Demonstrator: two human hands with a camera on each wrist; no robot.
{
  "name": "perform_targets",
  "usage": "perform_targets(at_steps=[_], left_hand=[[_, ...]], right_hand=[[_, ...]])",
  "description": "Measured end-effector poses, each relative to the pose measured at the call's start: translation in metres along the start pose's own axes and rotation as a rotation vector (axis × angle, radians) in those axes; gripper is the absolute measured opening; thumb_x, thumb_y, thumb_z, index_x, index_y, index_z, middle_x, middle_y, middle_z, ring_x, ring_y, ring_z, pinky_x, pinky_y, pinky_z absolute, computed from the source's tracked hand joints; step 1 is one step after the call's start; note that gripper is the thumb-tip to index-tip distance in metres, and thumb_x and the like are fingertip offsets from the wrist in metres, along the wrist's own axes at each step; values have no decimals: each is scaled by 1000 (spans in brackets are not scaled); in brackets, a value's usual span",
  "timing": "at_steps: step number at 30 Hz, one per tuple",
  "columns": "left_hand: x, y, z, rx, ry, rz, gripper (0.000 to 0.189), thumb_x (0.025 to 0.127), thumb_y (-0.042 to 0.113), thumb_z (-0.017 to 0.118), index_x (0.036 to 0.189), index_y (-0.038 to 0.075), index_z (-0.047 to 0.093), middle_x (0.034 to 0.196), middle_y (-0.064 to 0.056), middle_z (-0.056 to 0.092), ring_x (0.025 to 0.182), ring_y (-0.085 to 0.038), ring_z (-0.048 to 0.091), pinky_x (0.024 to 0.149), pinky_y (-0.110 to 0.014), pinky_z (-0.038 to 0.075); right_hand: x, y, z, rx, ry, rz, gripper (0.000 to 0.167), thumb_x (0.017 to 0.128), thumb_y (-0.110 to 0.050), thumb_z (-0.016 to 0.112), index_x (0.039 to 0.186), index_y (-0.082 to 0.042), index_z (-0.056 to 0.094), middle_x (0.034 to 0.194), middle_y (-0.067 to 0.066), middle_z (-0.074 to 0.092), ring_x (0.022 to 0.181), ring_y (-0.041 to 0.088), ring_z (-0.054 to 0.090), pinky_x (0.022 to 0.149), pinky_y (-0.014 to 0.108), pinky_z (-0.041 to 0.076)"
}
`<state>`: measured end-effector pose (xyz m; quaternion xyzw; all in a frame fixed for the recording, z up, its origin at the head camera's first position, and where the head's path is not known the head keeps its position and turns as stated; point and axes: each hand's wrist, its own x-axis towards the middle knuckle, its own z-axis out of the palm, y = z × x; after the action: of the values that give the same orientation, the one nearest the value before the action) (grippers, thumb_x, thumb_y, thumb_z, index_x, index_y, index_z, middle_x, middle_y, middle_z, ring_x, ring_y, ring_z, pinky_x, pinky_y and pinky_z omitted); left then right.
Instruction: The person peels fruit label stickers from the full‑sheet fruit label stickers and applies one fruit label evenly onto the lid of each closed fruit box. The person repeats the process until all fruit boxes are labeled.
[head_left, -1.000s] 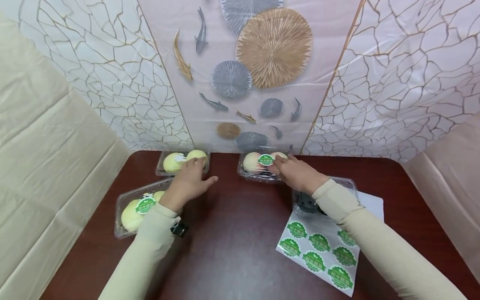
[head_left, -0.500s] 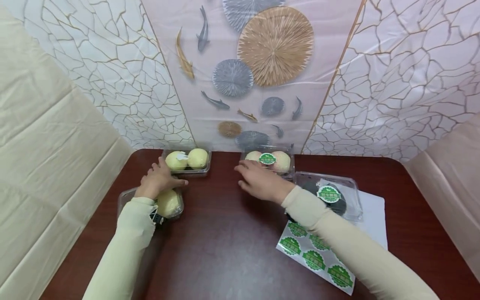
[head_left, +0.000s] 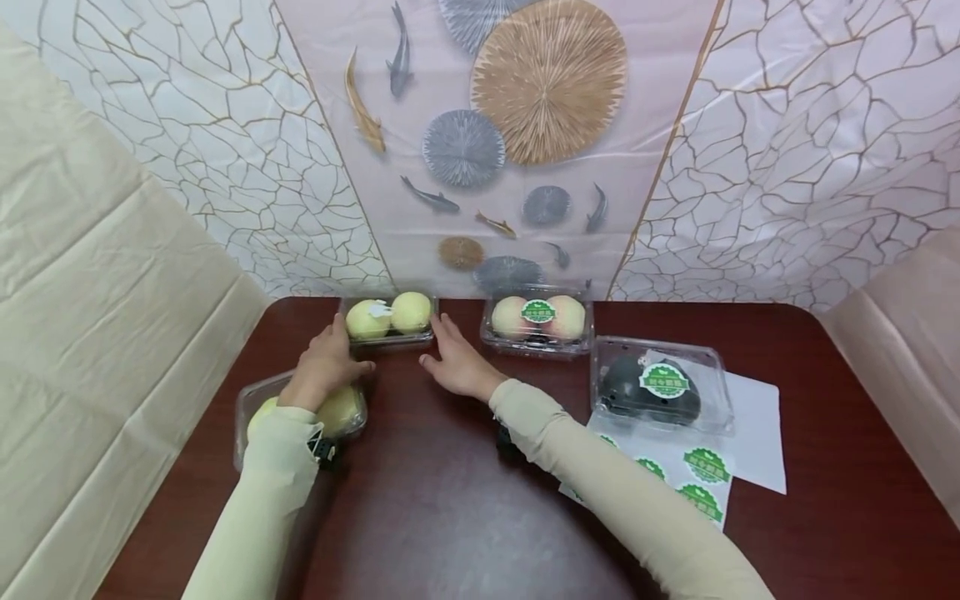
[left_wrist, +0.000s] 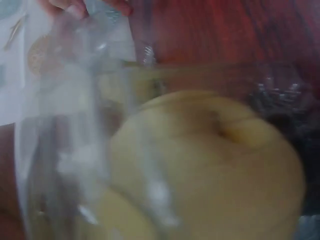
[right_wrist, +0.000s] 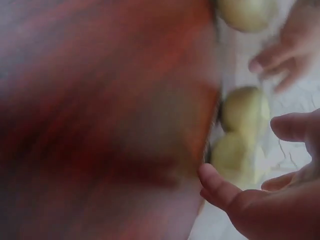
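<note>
At the back left of the table, a clear plastic box (head_left: 408,337) holds two round yellow-green fruits (head_left: 412,312) with a whitish patch on its lid. My left hand (head_left: 324,368) is at its left side, thumb pointing right. My right hand (head_left: 462,363) reaches its right side, fingers extended and fingertips right at the box edge. A second clear box (head_left: 240,429) with similar fruit lies under my left wrist, partly hidden by it. In the left wrist view, a blurred yellow fruit (left_wrist: 215,165) in clear plastic fills the foreground. The right wrist view shows spread fingers (right_wrist: 225,187) beside the fruits.
A clear box with two peach-coloured fruits (head_left: 566,318) and a green label stands at the back middle. To the right, another clear box (head_left: 708,392) holds dark fruit with a green label. It overlaps a sheet of green stickers (head_left: 705,467). A patterned curtain (head_left: 465,208) hangs behind the table.
My left hand has shifted left, then slightly right, to the left side of the back box. My right hand has moved left from the peach-coloured fruit box to the right side of the yellow-green one.
</note>
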<state>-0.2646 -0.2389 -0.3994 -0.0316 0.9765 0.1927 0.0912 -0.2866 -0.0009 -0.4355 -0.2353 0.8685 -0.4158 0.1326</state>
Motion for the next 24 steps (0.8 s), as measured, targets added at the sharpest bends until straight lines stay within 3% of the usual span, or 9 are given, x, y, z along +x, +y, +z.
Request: perform_targets(at_steps=[5, 10, 15, 18, 24], left_hand=[[1, 5, 8, 72, 69, 69, 103, 92, 23, 82, 162, -13, 14, 155, -40, 40, 139, -59, 43, 112, -69, 38], [-2, 9, 10, 107, 99, 118, 102, 90, 23, 84, 162, -11, 20, 152, -39, 45, 135, -58, 48, 112, -71, 36], [-7, 17, 13, 136, 106, 166, 89, 92, 26, 82, 158, -10, 34, 148, -35, 54, 136, -52, 51, 118, -72, 25], [-15, 26, 18, 172, 122, 186, 83, 92, 27, 82, 154, -10, 40, 146, -33, 56, 138, -50, 51, 120, -73, 21], [-41, 49, 33, 329, 169, 190, 87, 93, 33, 81, 151, -17, 40, 151, -37, 48, 141, -54, 44, 121, -70, 24]], right_hand=[[-17, 0, 5, 33, 6, 5, 80, 109, -17, 57, 168, -2, 5, 176, 19, 2, 163, 29, 5, 129, 43, 20], [-38, -6, 8, 64, -27, 23, 85, 109, -21, 57, 167, 0, 0, 175, 23, -6, 161, 34, 9, 128, 46, 23], [-55, -2, 4, 11, 6, 67, 87, 108, -22, 59, 167, 2, -1, 174, 25, -5, 155, 41, 28, 122, 48, 35], [-61, 4, 2, 17, 46, 101, 88, 107, -21, 60, 167, 1, 0, 175, 25, 1, 153, 42, 34, 121, 49, 37], [-72, 8, 4, 107, 76, 110, 94, 105, -20, 63, 165, 5, -5, 173, 29, 3, 158, 42, 21, 126, 49, 27]])
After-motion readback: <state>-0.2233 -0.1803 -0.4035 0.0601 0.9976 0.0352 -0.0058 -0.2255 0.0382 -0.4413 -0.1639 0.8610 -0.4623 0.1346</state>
